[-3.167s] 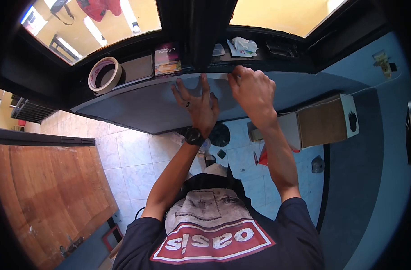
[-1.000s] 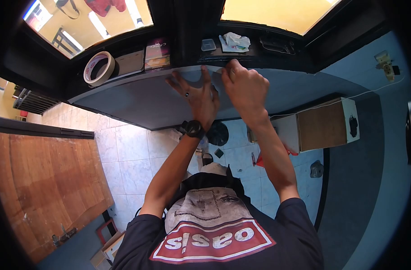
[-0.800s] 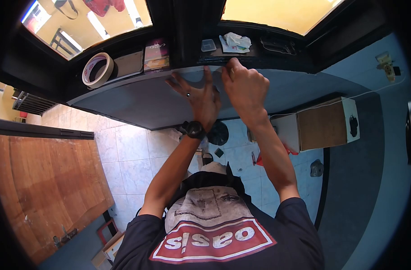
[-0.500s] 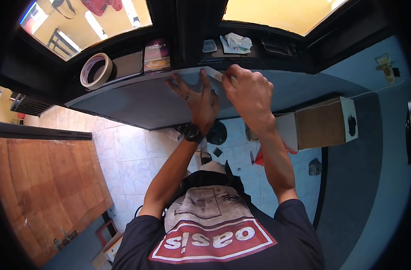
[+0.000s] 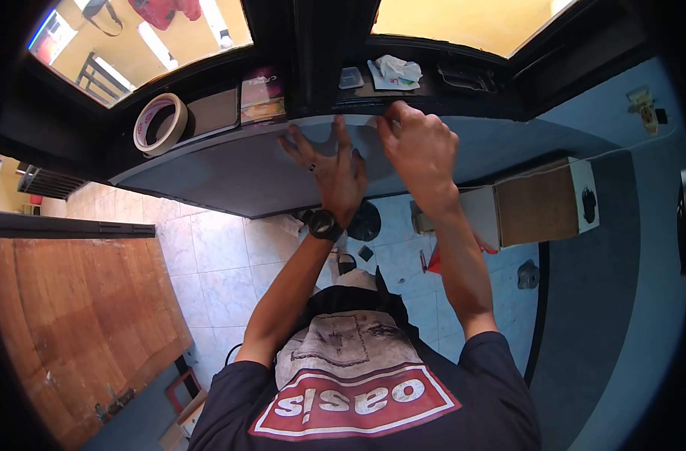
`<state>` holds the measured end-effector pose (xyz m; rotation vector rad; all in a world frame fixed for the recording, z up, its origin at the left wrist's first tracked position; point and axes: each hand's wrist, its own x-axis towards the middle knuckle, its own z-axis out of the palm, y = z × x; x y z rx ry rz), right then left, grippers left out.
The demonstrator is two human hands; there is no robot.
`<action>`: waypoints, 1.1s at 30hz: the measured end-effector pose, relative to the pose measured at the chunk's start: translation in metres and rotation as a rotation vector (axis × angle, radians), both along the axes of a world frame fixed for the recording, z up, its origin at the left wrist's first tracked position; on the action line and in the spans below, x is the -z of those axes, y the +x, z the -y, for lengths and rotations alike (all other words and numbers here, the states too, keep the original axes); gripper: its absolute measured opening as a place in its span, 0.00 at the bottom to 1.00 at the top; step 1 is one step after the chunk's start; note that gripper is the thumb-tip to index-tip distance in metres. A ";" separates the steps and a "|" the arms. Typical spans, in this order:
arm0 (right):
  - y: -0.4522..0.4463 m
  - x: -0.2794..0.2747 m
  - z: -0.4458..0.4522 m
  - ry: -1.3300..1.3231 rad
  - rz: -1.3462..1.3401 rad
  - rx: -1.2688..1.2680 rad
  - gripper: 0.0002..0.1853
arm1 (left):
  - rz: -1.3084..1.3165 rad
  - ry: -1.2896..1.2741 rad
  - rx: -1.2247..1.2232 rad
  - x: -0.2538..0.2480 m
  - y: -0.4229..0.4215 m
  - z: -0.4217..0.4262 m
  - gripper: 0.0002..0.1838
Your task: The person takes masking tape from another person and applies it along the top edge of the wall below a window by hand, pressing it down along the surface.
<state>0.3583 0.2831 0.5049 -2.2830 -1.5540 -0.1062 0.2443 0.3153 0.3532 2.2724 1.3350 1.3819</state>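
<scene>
My left hand (image 5: 335, 171) lies against the grey-blue wall (image 5: 222, 169) with its fingers spread. Its fingertips press near a strip of pale masking tape (image 5: 313, 120), which runs along the wall's top edge under the black window frame. Just to the right, my right hand (image 5: 423, 146) is closed in a pinch on the right end of this strip, close to the frame. The fingers hide most of the pinched end. On the sill at left, a roll of masking tape (image 5: 180, 124) leans on its side.
Along the sill are a cigarette pack (image 5: 262, 96), a dark flat panel (image 5: 213, 109), a small clear plastic lid (image 5: 351, 77) and a crumpled white wrapper (image 5: 397, 73). A cardboard box (image 5: 538, 203) stands right, a wooden door (image 5: 87, 316) at lower left.
The tape piece that slanted up to my right hand now lies closer to the wall edge. My right hand has tilted slightly upward; my left hand has barely moved.
</scene>
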 end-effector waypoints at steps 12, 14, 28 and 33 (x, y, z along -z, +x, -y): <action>-0.001 0.017 -0.004 0.094 0.047 0.063 0.11 | -0.094 -0.080 -0.126 0.004 0.008 -0.002 0.52; -0.001 0.017 -0.003 0.116 0.035 0.052 0.11 | -0.097 -0.069 -0.132 0.005 0.010 -0.002 0.51; 0.005 0.021 0.001 0.178 0.075 -0.025 0.10 | -0.185 -0.115 -0.067 0.000 0.003 0.006 0.45; 0.004 0.022 0.001 0.168 0.075 -0.010 0.11 | -0.063 -0.069 -0.052 0.000 0.008 0.003 0.46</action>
